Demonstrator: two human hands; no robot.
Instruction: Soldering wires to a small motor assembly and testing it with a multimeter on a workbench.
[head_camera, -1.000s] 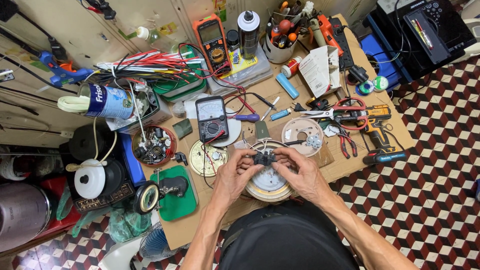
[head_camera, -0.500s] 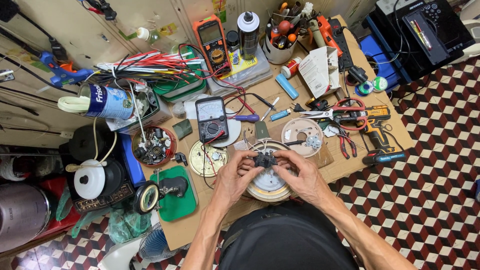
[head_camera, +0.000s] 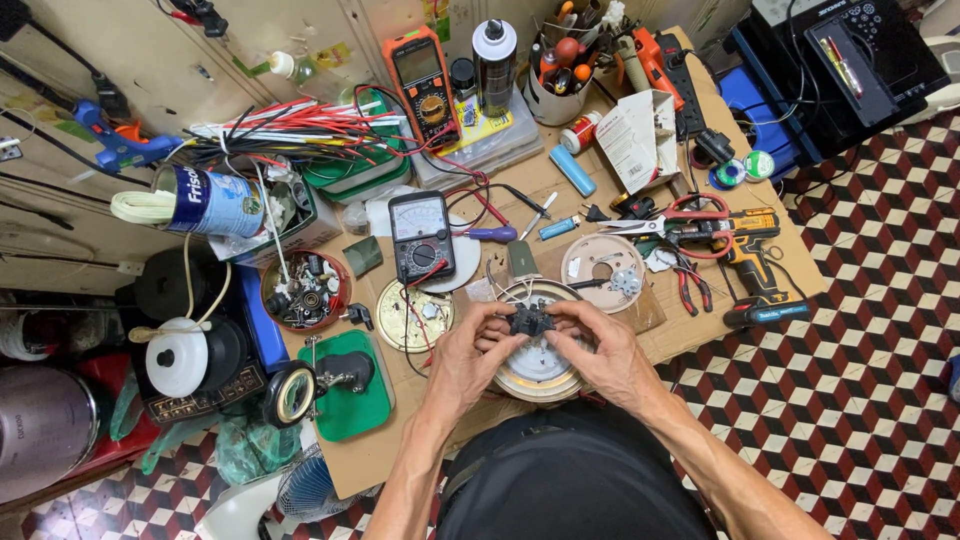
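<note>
While both thumbs pinch it | left hand (head_camera: 462, 362), right hand (head_camera: 603, 352) closed on small black part (head_camera: 530, 321) | centre frame, above round metal disc (head_camera: 540, 362) | keep grip steady, level.

Small black part (head_camera: 530, 321), details too small.

Cluttered workbench layout

Small black part (head_camera: 530, 321) held over round metal disc (head_camera: 538, 362); black analog multimeter (head_camera: 421, 236) at ten o'clock, cordless drill (head_camera: 757, 275) at three.
</note>
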